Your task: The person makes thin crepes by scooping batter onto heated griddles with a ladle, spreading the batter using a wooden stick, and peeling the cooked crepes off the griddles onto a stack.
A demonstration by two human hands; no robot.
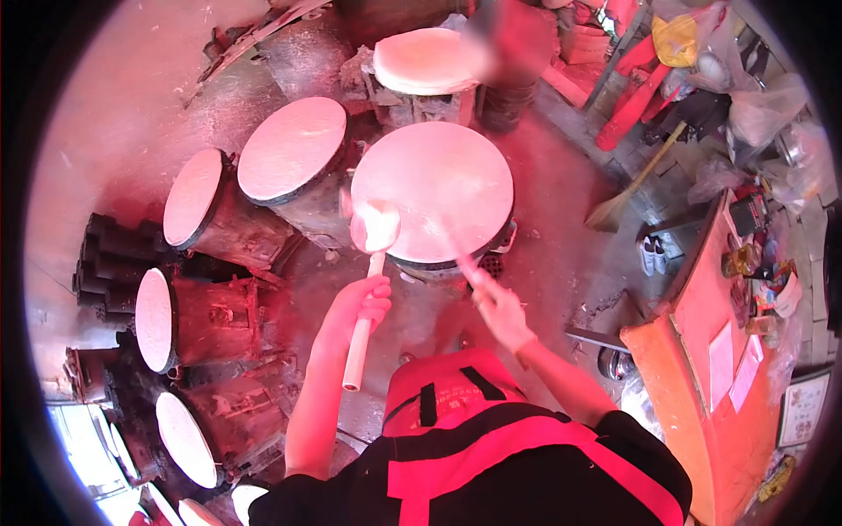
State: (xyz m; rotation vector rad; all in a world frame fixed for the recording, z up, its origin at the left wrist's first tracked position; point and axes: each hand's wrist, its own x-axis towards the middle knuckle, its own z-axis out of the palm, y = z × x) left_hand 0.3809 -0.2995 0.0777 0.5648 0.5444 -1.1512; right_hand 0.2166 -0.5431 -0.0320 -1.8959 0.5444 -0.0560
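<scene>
My left hand (361,307) is closed around the thick pale handle of a ladle (358,355). The ladle's bowl holds something white and glossy and overlaps the near left edge of a large round flat griddle (438,167). A pale layer covers the griddle top; I cannot tell its exact makeup. My right hand (497,304) grips a thin-handled tool (467,266), which reaches over the near edge of the griddle. Motion smears its far end, so its kind is unclear.
Several similar round pale-topped stands curve around the left, such as the nearest one (294,149); another (430,61) stands behind, beside a blurred dark object (513,44). At right are a broom (636,188), white shoes (652,255) and an orange table (693,359) with papers.
</scene>
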